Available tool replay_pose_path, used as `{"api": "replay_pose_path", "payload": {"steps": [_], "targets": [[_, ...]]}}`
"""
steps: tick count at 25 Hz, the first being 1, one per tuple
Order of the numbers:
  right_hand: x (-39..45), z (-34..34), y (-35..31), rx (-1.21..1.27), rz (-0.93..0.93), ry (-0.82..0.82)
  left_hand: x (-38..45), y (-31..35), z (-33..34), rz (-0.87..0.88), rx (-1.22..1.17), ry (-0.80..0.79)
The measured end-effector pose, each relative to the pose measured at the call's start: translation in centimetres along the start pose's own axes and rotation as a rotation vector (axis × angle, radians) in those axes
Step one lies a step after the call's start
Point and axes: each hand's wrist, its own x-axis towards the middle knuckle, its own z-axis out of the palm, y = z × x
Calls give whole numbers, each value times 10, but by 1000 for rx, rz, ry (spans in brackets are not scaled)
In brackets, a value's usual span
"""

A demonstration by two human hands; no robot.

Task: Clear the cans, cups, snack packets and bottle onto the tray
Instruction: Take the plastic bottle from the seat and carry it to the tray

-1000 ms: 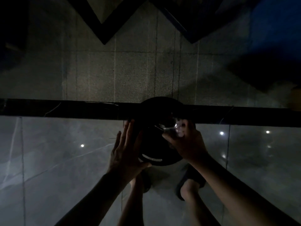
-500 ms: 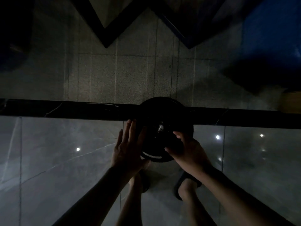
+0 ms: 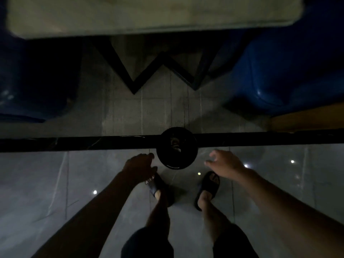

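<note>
A round black container (image 3: 176,161) stands on the floor, straddling a black floor strip (image 3: 74,144). Something small, pale and crumpled (image 3: 175,144) lies inside it; in the dark I cannot tell what it is. My left hand (image 3: 140,165) hovers just left of the container's rim, fingers loosely apart and holding nothing. My right hand (image 3: 223,164) hangs to the right of the container, a short gap from it, fingers spread and empty. No tray, cans, cups or bottle can be made out in this dim view.
A pale tabletop edge (image 3: 149,13) spans the top, with a black zigzag frame (image 3: 134,86) beneath it. Blue chairs (image 3: 290,75) flank it on both sides. A yellowish edge (image 3: 307,118) shows at right. My feet in dark sandals (image 3: 208,185) stand on glossy tiles.
My right hand held a clear crumpled item over the container, then let go. Both hands have pulled back from the rim and apart. The view has risen and widened.
</note>
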Motion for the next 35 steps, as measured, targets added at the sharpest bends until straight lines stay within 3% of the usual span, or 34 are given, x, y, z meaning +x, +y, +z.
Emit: {"api": "replay_pose_path", "payload": {"steps": [7, 12, 19, 24, 29, 35], "targets": [[-170, -164, -44, 329, -184, 340, -160, 41, -144, 59, -193, 267], [-254, -161, -6, 559, -235, 481, -231, 61, -128, 54, -385, 462], [-283, -64, 101, 428, 38, 319, -270, 51, -23, -227, -652, 371], [-264, -60, 119, 394, 55, 221, -285, 51, 12, -377, -784, 293], [-223, -70, 58, 219, -98, 64, -333, 53, 58, -569, -939, 290], [-184, -59, -106, 37, -328, -61, -413, 11, 147, -925, -1110, 322]]}}
